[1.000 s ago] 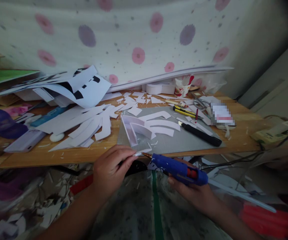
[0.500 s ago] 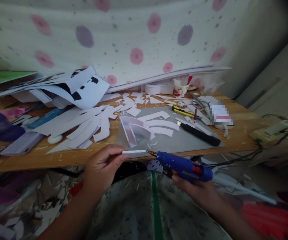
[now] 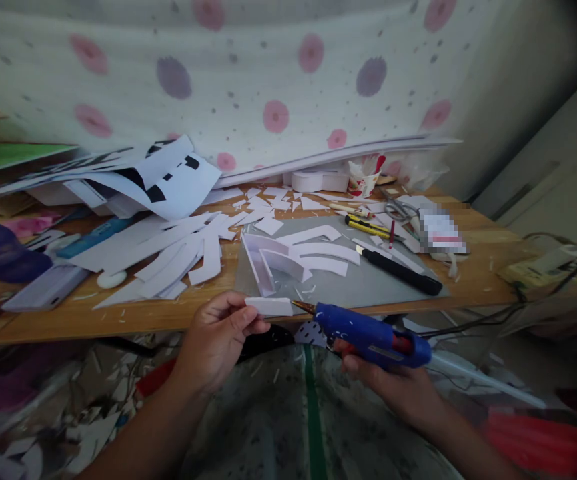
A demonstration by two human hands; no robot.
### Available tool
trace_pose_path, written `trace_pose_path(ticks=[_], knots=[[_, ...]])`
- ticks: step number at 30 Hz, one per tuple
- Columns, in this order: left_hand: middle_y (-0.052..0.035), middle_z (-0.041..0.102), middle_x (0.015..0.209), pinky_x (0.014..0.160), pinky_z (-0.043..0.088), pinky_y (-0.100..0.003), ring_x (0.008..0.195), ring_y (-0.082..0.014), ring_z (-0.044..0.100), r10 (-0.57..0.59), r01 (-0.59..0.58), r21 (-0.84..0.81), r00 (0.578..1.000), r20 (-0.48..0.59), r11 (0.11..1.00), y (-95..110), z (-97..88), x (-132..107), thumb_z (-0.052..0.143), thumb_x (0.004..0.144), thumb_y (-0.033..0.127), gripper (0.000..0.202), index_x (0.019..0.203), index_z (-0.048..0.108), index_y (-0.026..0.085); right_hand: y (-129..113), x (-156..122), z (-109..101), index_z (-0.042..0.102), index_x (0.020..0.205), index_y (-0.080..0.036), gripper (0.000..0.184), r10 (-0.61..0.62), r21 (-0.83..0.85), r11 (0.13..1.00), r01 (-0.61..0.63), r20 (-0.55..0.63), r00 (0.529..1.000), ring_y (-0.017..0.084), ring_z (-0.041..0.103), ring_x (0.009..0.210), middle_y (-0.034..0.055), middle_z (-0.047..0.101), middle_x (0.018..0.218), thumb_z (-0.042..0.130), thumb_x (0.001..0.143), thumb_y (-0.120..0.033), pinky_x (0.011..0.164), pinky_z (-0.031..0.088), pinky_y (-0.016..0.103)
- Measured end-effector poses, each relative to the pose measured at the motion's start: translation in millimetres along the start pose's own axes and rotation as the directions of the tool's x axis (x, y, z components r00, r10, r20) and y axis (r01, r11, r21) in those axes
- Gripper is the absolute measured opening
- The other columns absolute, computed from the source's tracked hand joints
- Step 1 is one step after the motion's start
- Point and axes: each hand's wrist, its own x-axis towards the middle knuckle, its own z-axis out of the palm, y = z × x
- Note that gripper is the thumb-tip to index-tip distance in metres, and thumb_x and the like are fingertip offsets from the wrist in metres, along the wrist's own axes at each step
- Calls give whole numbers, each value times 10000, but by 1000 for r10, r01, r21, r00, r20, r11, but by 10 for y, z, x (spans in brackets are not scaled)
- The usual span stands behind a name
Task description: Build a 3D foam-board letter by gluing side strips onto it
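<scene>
Between the thumb and fingers of my left hand [image 3: 223, 340] is a small white strip of foam board [image 3: 271, 307], pinched at its left end. My right hand [image 3: 388, 380] grips a blue hot glue gun [image 3: 368, 333] whose metal nozzle points left, close to the strip's right end; whether they touch I cannot tell. A pale glue stick [image 3: 488, 380] juts from the gun's rear. Just beyond the strip, a white bent piece with upright walls [image 3: 281, 263] stands on a grey cutting mat [image 3: 338, 287], beside several curved white pieces [image 3: 328, 250].
A black utility knife [image 3: 403, 270] and a yellow cutter [image 3: 368, 227] lie on the mat's right side. White offcuts [image 3: 168, 253] spread over the wooden table [image 3: 143, 313] at left. Scissors [image 3: 401, 207] and a paper cup [image 3: 363, 181] are behind. Cables [image 3: 478, 323] hang at right.
My left hand has turned the strip, so its broad face now shows instead of its thin edge. The glue gun has shifted slightly to the right.
</scene>
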Motion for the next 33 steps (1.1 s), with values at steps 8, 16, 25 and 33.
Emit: trace_pose_path(ticks=[8, 16, 25, 33], knots=[[-5, 667, 566, 572, 564, -226, 501, -110, 621, -59, 61, -63, 998, 25, 996, -13, -26, 14, 886, 535, 253, 265, 642, 659, 166, -55, 55, 7, 644, 808, -218, 186, -123, -45, 991, 125, 42, 992, 155, 631, 659, 13, 654, 736, 656, 778, -402, 591, 552, 236], [-2, 663, 568, 567, 559, -228, 497, -104, 612, -67, 71, -112, 997, 44, 991, 0, -14, 15, 871, 561, 221, 271, 661, 627, 159, -8, 37, 8, 603, 754, -218, 200, -79, -86, 993, 86, 83, 993, 137, 568, 605, -5, 590, 669, 629, 790, -413, 541, 508, 222], [-5, 673, 608, 576, 558, -228, 505, -98, 606, -137, 144, -109, 989, 63, 984, -36, 2, -44, 874, 556, 237, 282, 682, 633, 166, -20, 28, 43, 624, 768, -212, 202, -58, -31, 998, 60, 45, 997, 136, 567, 603, 3, 612, 678, 649, 767, -413, 534, 514, 222], [18, 559, 581, 557, 479, -200, 559, -87, 512, -179, 197, -162, 977, 120, 967, -137, 139, -152, 817, 641, 282, 281, 630, 567, 152, -9, 39, 43, 650, 745, -213, 221, -95, -162, 982, 92, -12, 995, 173, 611, 650, 20, 649, 705, 664, 759, -432, 592, 546, 266]])
